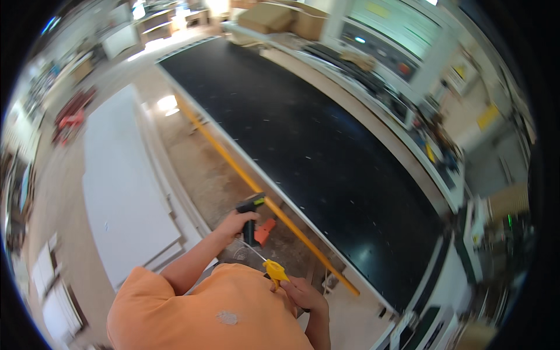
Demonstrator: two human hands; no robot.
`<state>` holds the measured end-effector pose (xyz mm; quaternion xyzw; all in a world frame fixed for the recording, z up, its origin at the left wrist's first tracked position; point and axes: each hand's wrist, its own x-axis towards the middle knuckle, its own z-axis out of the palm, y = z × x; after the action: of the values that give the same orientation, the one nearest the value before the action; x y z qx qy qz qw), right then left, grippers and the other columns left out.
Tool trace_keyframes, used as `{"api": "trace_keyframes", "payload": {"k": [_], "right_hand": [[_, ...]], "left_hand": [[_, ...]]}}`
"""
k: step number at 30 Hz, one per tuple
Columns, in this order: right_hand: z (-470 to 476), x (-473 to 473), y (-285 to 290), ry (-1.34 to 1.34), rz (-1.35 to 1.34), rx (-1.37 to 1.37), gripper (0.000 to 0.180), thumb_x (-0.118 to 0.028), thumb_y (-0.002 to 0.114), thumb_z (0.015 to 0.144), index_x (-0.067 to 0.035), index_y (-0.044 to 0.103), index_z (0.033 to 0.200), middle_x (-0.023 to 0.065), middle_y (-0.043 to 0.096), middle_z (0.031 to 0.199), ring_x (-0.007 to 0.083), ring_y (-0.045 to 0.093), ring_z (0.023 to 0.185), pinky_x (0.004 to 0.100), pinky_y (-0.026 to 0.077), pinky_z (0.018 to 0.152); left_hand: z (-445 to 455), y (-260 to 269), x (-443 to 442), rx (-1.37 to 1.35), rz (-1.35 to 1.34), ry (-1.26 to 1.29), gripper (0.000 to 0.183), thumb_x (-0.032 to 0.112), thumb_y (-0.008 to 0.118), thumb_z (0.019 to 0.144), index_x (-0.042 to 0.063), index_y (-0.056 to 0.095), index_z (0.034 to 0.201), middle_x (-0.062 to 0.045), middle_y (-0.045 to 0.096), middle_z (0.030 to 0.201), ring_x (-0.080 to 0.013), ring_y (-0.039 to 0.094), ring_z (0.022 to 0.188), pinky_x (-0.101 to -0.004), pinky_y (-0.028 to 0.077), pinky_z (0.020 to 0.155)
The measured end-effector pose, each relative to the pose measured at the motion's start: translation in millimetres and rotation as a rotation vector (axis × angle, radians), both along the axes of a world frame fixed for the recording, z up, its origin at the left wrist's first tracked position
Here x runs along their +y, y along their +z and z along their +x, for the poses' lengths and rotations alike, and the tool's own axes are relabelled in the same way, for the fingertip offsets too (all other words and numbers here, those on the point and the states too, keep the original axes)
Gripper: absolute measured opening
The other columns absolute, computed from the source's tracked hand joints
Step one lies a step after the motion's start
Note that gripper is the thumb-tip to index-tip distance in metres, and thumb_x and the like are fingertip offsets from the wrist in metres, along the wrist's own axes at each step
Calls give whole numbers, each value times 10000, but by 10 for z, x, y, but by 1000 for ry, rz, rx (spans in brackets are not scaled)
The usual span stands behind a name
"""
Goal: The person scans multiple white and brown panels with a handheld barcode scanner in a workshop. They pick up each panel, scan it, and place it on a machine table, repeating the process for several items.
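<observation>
My left hand (238, 222) is closed round the dark handle of a pistol-shaped handheld device (250, 214), which looks like a cordless scanner or tool. Close by it is an orange-red part (265, 232); whether it joins the device, I cannot tell. In my right hand (304, 294) is a yellow air blow gun (275, 270) with a thin metal nozzle pointing up and left towards the left hand. Both hands are in front of my orange shirt, beside the yellow rail (280, 214) along the edge of a long black machine table (306, 148).
White panels (122, 183) are stacked on the left, with smaller boards (61, 313) on the floor below. A red pallet truck (72, 118) stands farther off. Beyond the black table are a cluttered ledge (431, 153), a control cabinet (385, 48) and cardboard boxes (267, 17).
</observation>
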<state>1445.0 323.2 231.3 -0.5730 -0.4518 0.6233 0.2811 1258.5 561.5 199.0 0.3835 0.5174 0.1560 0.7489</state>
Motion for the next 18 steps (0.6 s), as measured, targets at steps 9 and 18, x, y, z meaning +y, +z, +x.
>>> {"api": "trace_keyframes", "payload": {"k": [9, 18], "right_hand": [[-222, -213, -308, -262, 40, 108, 369, -321, 398, 1041, -49, 646, 1070, 81, 622, 985, 193, 569, 927, 317, 417, 900], [-165, -227, -408, -894, -36, 198, 371, -356, 373, 1055, -56, 591, 1063, 8, 578, 834, 66, 421, 424, 238, 331, 382]], "left_hand": [[480, 104, 162, -19, 93, -277, 272, 329, 683, 820, 78, 641, 917, -51, 686, 745, -98, 622, 543, -206, 294, 366], [559, 111, 423, -6, 150, -330, 262, 307, 682, 830, 83, 631, 955, -44, 690, 754, -67, 569, 496, -204, 265, 353]]}}
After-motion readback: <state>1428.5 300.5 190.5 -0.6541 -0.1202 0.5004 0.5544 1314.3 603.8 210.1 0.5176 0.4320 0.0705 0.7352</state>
